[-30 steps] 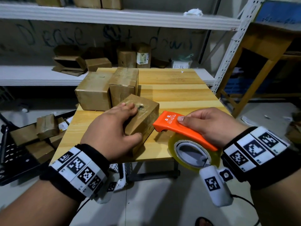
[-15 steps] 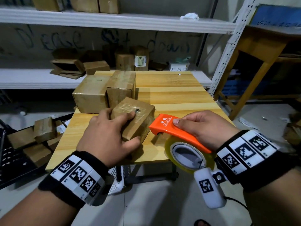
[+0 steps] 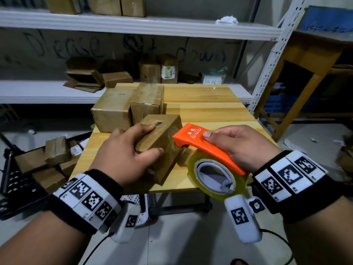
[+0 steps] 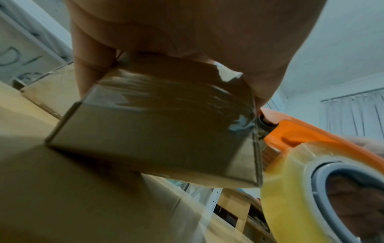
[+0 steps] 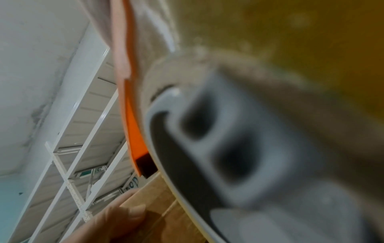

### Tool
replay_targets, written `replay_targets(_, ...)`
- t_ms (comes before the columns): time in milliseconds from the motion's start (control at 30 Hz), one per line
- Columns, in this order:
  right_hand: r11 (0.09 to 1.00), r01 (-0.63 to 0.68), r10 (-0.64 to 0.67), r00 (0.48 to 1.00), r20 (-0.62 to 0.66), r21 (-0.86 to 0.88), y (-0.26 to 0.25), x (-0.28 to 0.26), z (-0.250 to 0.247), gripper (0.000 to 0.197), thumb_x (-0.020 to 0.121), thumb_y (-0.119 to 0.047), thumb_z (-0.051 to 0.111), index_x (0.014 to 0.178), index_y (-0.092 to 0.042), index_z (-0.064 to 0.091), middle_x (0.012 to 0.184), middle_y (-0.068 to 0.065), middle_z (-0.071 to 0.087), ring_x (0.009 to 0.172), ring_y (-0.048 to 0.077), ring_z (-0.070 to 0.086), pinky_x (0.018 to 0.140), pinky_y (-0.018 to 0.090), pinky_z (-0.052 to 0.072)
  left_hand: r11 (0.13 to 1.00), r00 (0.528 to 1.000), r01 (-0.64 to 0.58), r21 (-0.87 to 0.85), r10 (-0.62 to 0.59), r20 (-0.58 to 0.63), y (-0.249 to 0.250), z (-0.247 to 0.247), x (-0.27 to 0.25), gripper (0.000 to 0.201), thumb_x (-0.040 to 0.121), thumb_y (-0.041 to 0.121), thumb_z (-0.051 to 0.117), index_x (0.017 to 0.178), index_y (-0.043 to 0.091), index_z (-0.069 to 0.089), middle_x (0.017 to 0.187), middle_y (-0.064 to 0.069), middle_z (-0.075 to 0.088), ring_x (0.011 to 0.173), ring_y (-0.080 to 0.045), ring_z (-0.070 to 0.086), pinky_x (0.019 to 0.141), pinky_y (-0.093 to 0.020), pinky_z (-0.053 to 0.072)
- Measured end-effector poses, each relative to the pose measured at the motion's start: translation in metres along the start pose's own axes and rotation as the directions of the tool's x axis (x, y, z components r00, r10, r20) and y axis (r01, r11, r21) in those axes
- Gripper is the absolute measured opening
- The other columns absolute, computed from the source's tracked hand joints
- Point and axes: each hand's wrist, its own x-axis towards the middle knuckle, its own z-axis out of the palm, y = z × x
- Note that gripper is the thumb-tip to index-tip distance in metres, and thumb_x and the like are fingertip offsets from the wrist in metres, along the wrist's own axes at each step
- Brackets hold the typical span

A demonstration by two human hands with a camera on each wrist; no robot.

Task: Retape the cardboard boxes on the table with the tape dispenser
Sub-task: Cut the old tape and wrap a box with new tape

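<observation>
A small cardboard box (image 3: 164, 142) wrapped in shiny tape stands tilted on the near part of the wooden table (image 3: 206, 111). My left hand (image 3: 124, 155) grips it, fingers over the top and thumb on the near side. In the left wrist view the box (image 4: 158, 136) fills the middle, one edge lifted. My right hand (image 3: 236, 146) holds the orange tape dispenser (image 3: 202, 144) with its yellowish tape roll (image 3: 215, 175). The dispenser's front end touches the box's right side. The right wrist view is blurred, showing the roll's grey core (image 5: 239, 148) and an orange edge (image 5: 133, 131).
Two larger cardboard boxes (image 3: 112, 111) (image 3: 148, 104) stand side by side behind the held box. White shelving (image 3: 133, 27) with more boxes runs behind the table. A black crate (image 3: 23, 178) of boxes sits on the floor at left. A wooden stool (image 3: 309, 73) stands at right.
The small box has tipped and shifted slightly under my left hand, and the dispenser has closed in against its right side. The camera view moved a little closer.
</observation>
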Motion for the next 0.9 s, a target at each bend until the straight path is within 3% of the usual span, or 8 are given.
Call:
replay_targets(200, 0.999, 0.006, -0.007, 1.0, 0.002, 0.036, -0.0007, 0.0041, 0.0024, 0.038, 0.09, -0.057, 0.067, 0.089, -0.022, 0.081, 0.081, 0.01, 0.08, 0.075, 0.031, 0.077, 0.091, 0.056, 0.061, 0.993, 1.0, 0.0, -0.121, -0.001, -0.01, -0.0059, -0.0022, 0.002, 0.073, 0.064, 0.079, 0.063, 0.132, 0.056, 0.057, 0.114, 0.003, 0.054, 0.092, -0.016, 0.059, 0.078, -0.033, 0.049)
replay_targets(300, 0.999, 0.02, -0.02, 1.0, 0.005, 0.028, -0.0016, 0.004, 0.0039, 0.038, 0.091, -0.056, 0.066, 0.089, -0.021, 0.081, 0.081, 0.008, 0.08, 0.078, 0.032, 0.078, 0.091, 0.055, 0.061, 0.989, 1.0, -0.005, -0.145, 0.004, -0.011, -0.007, -0.0025, 0.0032, 0.066, 0.069, 0.068, 0.071, 0.133, 0.054, 0.058, 0.114, 0.001, 0.054, 0.089, -0.012, 0.058, 0.069, -0.028, 0.044)
replay_targets(400, 1.0, 0.025, -0.025, 1.0, -0.006, 0.007, -0.0036, 0.0031, 0.0037, 0.037, 0.092, -0.056, 0.065, 0.089, -0.023, 0.081, 0.079, 0.006, 0.08, 0.075, 0.028, 0.078, 0.088, 0.05, 0.062, 0.985, 1.0, -0.009, -0.17, 0.006, -0.015, -0.007, -0.0034, 0.0035, 0.064, 0.07, 0.069, 0.071, 0.131, 0.054, 0.059, 0.114, 0.001, 0.055, 0.09, -0.012, 0.057, 0.072, -0.03, 0.045)
replay_targets(567, 1.0, 0.018, -0.018, 1.0, -0.004, 0.024, -0.0043, 0.0021, 0.004, 0.037, 0.091, -0.055, 0.066, 0.089, -0.02, 0.081, 0.08, 0.01, 0.08, 0.081, 0.037, 0.077, 0.089, 0.053, 0.062, 0.976, 1.0, -0.001, -0.22, -0.002, -0.014, -0.0103, -0.0033, 0.0051, 0.074, 0.056, 0.079, 0.062, 0.126, 0.057, 0.061, 0.118, 0.003, 0.057, 0.093, -0.013, 0.06, 0.078, -0.035, 0.053)
replay_targets(700, 1.0, 0.016, -0.016, 1.0, 0.004, 0.016, -0.0048, 0.0015, 0.0016, 0.037, 0.092, -0.053, 0.065, 0.092, -0.019, 0.081, 0.08, 0.008, 0.08, 0.08, 0.034, 0.078, 0.088, 0.05, 0.063, 0.971, 1.0, 0.0, -0.238, -0.004, -0.015, -0.0076, -0.0026, 0.0032, 0.063, 0.068, 0.068, 0.076, 0.127, 0.054, 0.062, 0.12, 0.001, 0.056, 0.088, -0.01, 0.06, 0.073, -0.029, 0.051)
replay_targets(800, 1.0, 0.011, -0.011, 1.0, 0.008, 0.024, -0.0027, 0.0014, 0.0, 0.038, 0.091, -0.054, 0.066, 0.092, -0.019, 0.081, 0.081, 0.009, 0.08, 0.08, 0.034, 0.078, 0.089, 0.052, 0.063, 0.958, 1.0, 0.02, -0.286, -0.019, 0.007, -0.0084, -0.002, 0.0026, 0.065, 0.063, 0.072, 0.072, 0.125, 0.056, 0.061, 0.122, 0.002, 0.057, 0.092, -0.015, 0.064, 0.078, -0.038, 0.058)
replay_targets(900, 1.0, 0.005, -0.005, 1.0, 0.003, 0.029, 0.002, 0.0003, -0.0045, 0.04, 0.089, -0.055, 0.068, 0.089, -0.018, 0.082, 0.081, 0.012, 0.08, 0.078, 0.034, 0.078, 0.091, 0.055, 0.062, 0.863, 0.998, 0.064, -0.501, -0.064, 0.017, -0.0098, -0.0061, 0.0038, 0.043, 0.082, 0.044, 0.079, 0.123, 0.047, 0.065, 0.125, 0.002, 0.062, 0.099, -0.016, 0.066, 0.071, -0.03, 0.055)
